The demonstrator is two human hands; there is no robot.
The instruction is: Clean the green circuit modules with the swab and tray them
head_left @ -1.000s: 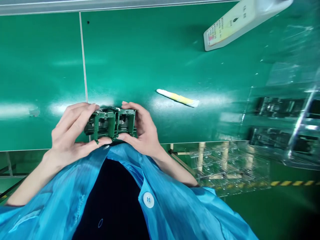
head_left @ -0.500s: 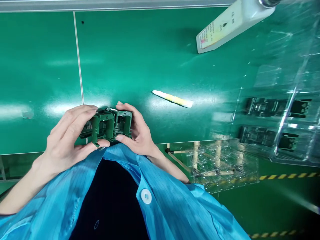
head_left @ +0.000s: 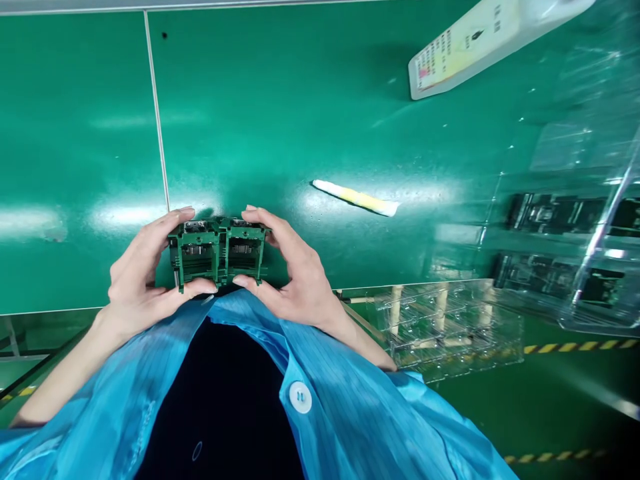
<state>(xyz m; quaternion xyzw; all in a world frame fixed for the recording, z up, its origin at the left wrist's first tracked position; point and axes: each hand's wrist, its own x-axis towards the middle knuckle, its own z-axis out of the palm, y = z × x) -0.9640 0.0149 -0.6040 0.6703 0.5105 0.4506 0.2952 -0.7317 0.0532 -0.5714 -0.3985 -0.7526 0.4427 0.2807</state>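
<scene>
A dark green plastic housing (head_left: pixel 221 253) with two open bays side by side is held just above the table's near edge, close to my body. Metal parts show inside both bays. I cannot tell whether it is one piece or two pressed together. My left hand (head_left: pixel 137 273) grips its left end, fingers on the far side and thumb along the near edge. On the right end, my right hand (head_left: pixel 300 273) holds it the same way, fingertips at the far side and thumb at the near corner.
On the green table (head_left: pixel 240 100) lies a white and yellow stick-like item (head_left: pixel 355 197). A white labelled bottle (head_left: pixel 465 50) stands at the far right. Clear plastic trays (head_left: pixel 595 247) at right hold dark parts. Another clear tray (head_left: pixel 450 327) sits below table level.
The housing has turned so both bays face me more squarely. My right hand has shifted slightly right, with its grip more spread. The left fingers have moved back toward the left end.
</scene>
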